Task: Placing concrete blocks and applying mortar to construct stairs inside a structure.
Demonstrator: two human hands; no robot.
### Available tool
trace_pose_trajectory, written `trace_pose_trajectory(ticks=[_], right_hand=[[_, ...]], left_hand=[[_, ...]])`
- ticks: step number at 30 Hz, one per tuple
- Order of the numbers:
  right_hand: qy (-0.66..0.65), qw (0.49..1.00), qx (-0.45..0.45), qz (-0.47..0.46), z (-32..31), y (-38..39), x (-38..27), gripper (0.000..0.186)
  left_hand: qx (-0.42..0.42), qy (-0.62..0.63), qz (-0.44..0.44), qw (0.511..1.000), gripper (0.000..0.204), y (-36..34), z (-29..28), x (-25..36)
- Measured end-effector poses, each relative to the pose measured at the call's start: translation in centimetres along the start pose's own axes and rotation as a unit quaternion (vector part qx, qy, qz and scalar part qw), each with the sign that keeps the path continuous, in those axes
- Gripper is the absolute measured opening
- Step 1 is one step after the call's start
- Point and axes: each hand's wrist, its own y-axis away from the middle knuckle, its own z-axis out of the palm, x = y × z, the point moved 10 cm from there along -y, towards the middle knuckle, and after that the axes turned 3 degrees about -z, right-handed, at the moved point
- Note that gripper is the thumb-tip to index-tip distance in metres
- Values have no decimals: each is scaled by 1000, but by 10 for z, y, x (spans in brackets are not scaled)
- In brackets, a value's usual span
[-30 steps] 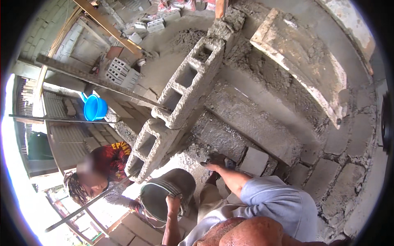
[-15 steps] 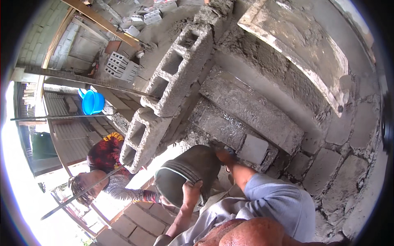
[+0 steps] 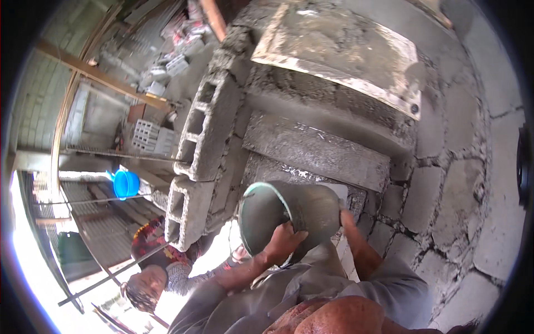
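Note:
A dark bucket (image 3: 314, 209) with a greenish rim lies tilted in front of me, its mouth facing left. Grey residue coats the inside that I can see. My left hand (image 3: 286, 243) is closed on its near side, by the rim. At the bucket's base, my right hand (image 3: 348, 218) supports the far right end; its fingers are mostly hidden behind it. A co-worker (image 3: 153, 284) stands lower down on the left, one hand (image 3: 240, 255) close to the bucket's mouth; I cannot tell if it touches.
Rough concrete steps (image 3: 317, 147) rise ahead, beneath a wood-edged board (image 3: 339, 47) spread with mortar. Hollow blocks (image 3: 208, 133) form a low wall on the left, with metal rods (image 3: 128, 156) sticking out. Beyond hangs a blue dipper (image 3: 125, 184). A block wall (image 3: 459, 195) stands right.
The bucket has come right in my hands, and its mouth has turned more upward and toward the left. My left hand has moved with it. The whole view has shifted.

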Motion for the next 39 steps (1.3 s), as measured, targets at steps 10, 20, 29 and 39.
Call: trace_pose_trajectory(ticks=[10,20,29,39], right_hand=[[-553,782,-281,-69,-13,207,-192,73],[-540,804,-149,-200,-81,143,-311,68],[-444,797,169,-373,-225,165,-483,65],[106,764,504,-388,-242,263,-715,69]], left_hand=[[-158,-276,224,921,34,107,34,302],[26,-234,329,915,38,125,-53,444],[56,411,466,782,27,-151,-211,507],[-65,577,261,772,44,-424,-201,531]])
